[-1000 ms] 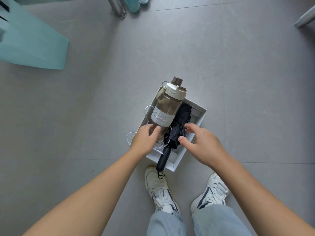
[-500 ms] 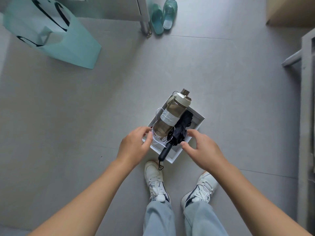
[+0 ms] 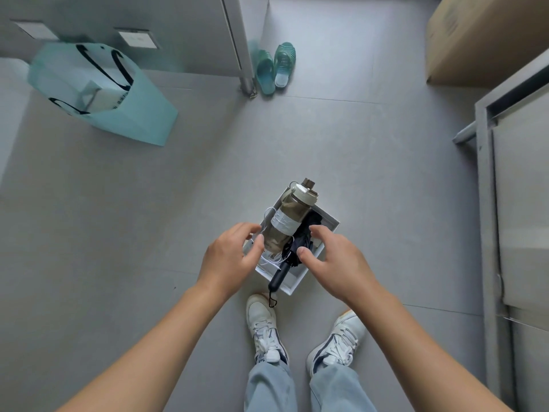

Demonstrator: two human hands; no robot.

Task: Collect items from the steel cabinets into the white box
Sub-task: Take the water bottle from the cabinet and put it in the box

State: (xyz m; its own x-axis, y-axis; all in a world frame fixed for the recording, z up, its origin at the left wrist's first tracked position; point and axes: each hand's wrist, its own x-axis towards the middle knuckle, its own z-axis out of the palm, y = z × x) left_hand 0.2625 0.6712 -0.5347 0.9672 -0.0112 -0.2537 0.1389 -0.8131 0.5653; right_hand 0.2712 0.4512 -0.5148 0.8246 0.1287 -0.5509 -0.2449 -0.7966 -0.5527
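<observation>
grey floor [image 3: 148, 233]: bottle [image 3: 286, 224] in white box [image 3: 330, 220], cap [image 3: 304, 193] far-right; left hand [image 3: 228, 260], right hand [image 3: 332, 263] released

mid-frame, a white box [image 3: 294, 284] on the grey floor [image 3: 118, 233] holds a brown bottle [image 3: 289, 221], a black umbrella [image 3: 298, 248] and white cable [image 3: 268, 211]. the left hand [image 3: 228, 260] and right hand [image 3: 332, 260] hover at its sides, fingers loosely spread. teal bag [image 3: 139, 111] upper left, green slippers [image 3: 274, 66] at top.

Soft, even, cool light is washing the grey tiled floor [image 3: 356, 144], leaving only faint shadows beside the white sneakers [image 3: 263, 325]. Wide-angle distortion is bending the grey steel cabinet frame [image 3: 482, 203], and motion blur is smearing the green rubber slippers [image 3: 284, 62]
</observation>
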